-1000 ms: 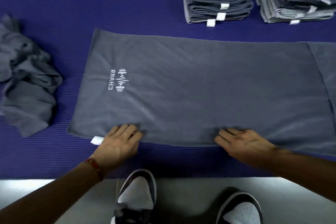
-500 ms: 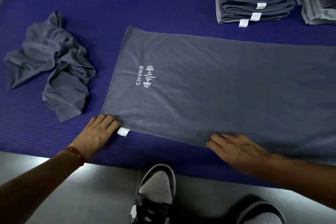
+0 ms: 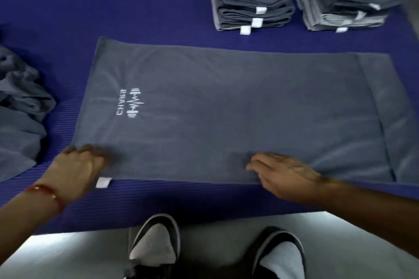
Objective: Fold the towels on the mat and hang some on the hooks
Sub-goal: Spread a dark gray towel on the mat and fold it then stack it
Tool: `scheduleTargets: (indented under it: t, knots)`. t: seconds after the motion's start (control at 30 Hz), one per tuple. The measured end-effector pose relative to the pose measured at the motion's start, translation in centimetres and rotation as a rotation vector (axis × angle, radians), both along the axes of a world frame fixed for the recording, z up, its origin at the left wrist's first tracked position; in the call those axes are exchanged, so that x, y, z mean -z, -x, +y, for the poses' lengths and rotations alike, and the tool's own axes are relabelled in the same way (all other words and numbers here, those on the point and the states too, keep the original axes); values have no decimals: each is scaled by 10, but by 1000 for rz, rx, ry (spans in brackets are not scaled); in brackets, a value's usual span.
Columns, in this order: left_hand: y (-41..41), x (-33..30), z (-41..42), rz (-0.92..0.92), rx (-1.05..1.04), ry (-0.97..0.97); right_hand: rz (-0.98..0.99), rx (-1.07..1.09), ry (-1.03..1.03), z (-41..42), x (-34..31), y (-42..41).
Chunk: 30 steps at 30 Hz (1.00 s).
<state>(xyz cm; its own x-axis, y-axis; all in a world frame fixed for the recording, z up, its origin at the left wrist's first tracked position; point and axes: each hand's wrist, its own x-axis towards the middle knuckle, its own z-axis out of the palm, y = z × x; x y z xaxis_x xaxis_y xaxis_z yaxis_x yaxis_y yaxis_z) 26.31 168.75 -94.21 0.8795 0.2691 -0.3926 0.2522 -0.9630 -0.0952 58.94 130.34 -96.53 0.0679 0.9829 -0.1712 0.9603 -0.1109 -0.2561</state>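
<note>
2 folded towel stacks (image 3: 254, 4) upper right done; both flat-fingered hands, left hand (image 3: 76, 171) and right hand (image 3: 286, 174), press the spread grey towel (image 3: 226, 108), crumpled towels (image 3: 20, 111) left unfolded, no hooks seen.

My left hand (image 3: 76, 170) has slid back onto the near left corner of the spread towel (image 3: 226, 115), now covering part of its white tag (image 3: 103, 182). My right hand (image 3: 286, 173) has moved little along the near edge.

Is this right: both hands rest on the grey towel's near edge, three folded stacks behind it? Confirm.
Not quite. The head view shows two folded stacks behind it, not three. Both the left hand and right hand do rest on the grey towel near edge.
</note>
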Motion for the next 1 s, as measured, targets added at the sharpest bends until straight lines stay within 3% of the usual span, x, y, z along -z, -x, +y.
scheduleTargets:
  t: [0.17,0.23,0.33,0.43,0.53,0.63,0.73,0.87,0.93,1.0]
  knots:
    - [-133,5,-81,-287,342,189,-120,715,-82,-87,-8,-56]
    - [-189,4,-113,-188,511,185,-199,997,-26,-128,-12,-74]
    - [-260,-7,-155,-12,684,220,-231,1482,214,-179,-15,-91]
    - [-317,-14,-180,185,762,119,-1,1905,316,-209,-6,-104]
    - [-363,3,-195,184,705,135,239,2186,152,-210,5,-121]
    - [-394,24,-207,124,535,178,313,2241,77,-211,8,-133]
    - [-404,41,-211,17,367,203,280,2162,77,-228,11,-133]
    - [-419,53,-201,-82,158,205,-46,2154,-53,-233,15,-134]
    - [-429,57,-193,-112,92,168,-268,2013,-32,-215,9,-153]
    - [-438,64,-182,-152,32,133,-360,1674,-27,-187,3,-185]
